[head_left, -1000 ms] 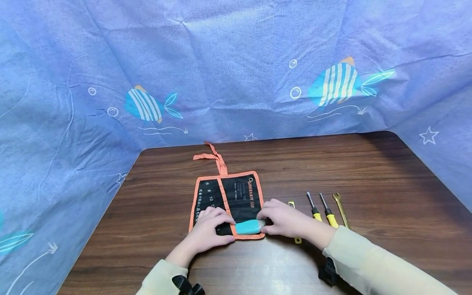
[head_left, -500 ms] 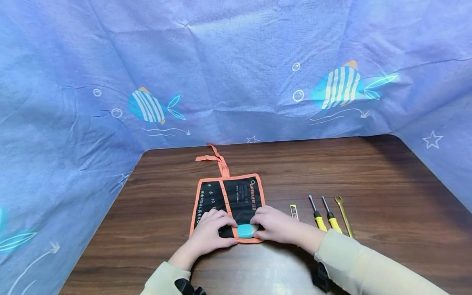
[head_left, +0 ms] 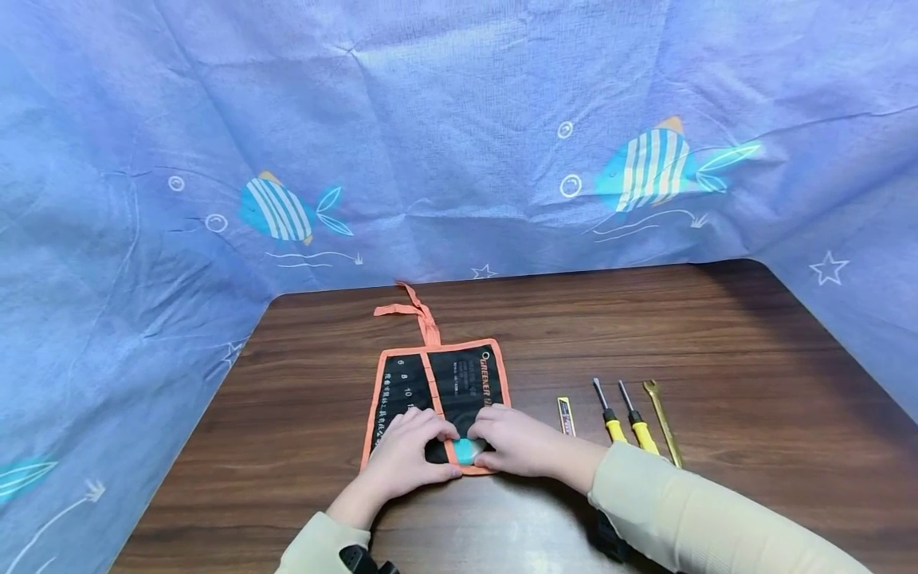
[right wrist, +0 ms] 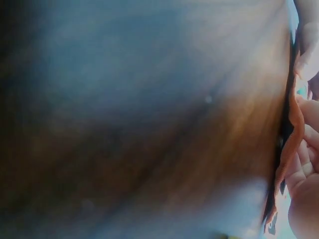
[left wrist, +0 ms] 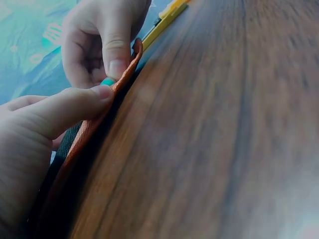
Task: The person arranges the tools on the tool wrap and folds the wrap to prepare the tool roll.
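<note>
A black tool pouch with orange edging lies flat on the table, printed with numbers. My left hand holds its lower part; in the left wrist view the left thumb presses on the orange edge. Partly under the pouch's orange middle band sits a smooth teal tool with a pale end; its kind is not clear. My right hand pinches that pale end between thumb and fingers. Only a small bit of teal shows between both hands in the left wrist view.
To the right lie a slim yellow-edged item, two yellow-handled screwdrivers and a brass-coloured wrench. Orange ties stretch from the pouch's far edge. A blue fish-print cloth hangs behind the wooden table.
My right hand has moved left with the teal tool, which has slid further under the orange band, so less of it shows. My left hand has stayed on the pouch.
</note>
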The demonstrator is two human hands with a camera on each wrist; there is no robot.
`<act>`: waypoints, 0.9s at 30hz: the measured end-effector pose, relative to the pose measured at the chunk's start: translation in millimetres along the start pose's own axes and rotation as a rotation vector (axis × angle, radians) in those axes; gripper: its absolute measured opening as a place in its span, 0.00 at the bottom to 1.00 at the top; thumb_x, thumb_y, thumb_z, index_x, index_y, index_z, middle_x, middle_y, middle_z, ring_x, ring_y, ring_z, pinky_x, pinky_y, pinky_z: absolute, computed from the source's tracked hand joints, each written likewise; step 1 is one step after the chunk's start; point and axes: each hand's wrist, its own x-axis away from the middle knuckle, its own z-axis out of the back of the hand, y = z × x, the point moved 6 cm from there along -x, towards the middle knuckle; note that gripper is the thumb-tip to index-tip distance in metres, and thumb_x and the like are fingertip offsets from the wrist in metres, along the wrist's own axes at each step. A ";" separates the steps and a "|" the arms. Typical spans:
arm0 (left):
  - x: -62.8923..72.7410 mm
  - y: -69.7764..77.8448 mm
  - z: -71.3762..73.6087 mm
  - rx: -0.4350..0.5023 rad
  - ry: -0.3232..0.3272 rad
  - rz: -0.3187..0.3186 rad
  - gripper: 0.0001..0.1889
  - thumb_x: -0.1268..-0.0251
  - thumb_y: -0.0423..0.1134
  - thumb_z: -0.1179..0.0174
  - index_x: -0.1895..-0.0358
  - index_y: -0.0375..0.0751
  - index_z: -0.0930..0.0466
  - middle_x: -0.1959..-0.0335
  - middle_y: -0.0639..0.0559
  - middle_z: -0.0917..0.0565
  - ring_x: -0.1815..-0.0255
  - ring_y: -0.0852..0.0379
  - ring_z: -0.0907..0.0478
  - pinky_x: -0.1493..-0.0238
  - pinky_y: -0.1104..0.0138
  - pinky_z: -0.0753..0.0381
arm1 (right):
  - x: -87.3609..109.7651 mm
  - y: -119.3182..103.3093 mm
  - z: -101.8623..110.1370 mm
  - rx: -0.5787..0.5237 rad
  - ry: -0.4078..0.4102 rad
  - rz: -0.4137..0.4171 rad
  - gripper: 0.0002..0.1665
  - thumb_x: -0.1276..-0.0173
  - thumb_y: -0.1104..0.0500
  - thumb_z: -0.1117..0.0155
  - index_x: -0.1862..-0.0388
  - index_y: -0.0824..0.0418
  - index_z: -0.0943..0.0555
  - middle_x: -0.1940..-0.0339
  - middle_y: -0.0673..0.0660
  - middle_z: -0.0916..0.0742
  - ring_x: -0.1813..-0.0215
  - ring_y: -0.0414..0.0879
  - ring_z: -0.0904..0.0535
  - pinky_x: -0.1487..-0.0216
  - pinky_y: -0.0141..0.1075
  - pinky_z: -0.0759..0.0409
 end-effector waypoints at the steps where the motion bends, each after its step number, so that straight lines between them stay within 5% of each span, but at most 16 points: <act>1: -0.1 0.8 -0.2 -0.001 0.004 -0.005 0.19 0.54 0.62 0.33 0.60 0.60 0.22 0.66 0.71 0.29 0.60 0.66 0.34 0.55 0.62 0.33 | 0.2 0.6 -0.6 -0.009 -0.002 -0.008 0.13 0.40 0.54 0.33 0.59 0.59 0.19 0.65 0.47 0.21 0.61 0.39 0.28 0.58 0.31 0.29; 9: 0.0 0.5 -1.4 0.009 0.014 -0.003 0.21 0.53 0.63 0.34 0.59 0.60 0.23 0.66 0.71 0.28 0.62 0.66 0.35 0.56 0.63 0.34 | -0.5 4.4 0.3 -0.075 -0.028 -0.080 0.11 0.43 0.54 0.31 0.64 0.57 0.18 0.67 0.45 0.23 0.63 0.37 0.30 0.60 0.30 0.29; 27: 2.0 -21.0 4.8 -0.018 -0.125 0.127 0.37 0.58 0.73 0.40 0.42 0.62 0.26 0.63 0.63 0.31 0.60 0.61 0.37 0.57 0.60 0.37 | 33.1 33.1 31.9 -0.132 0.043 -0.175 0.20 0.39 0.51 0.34 0.52 0.61 0.18 0.61 0.47 0.19 0.58 0.41 0.27 0.56 0.38 0.26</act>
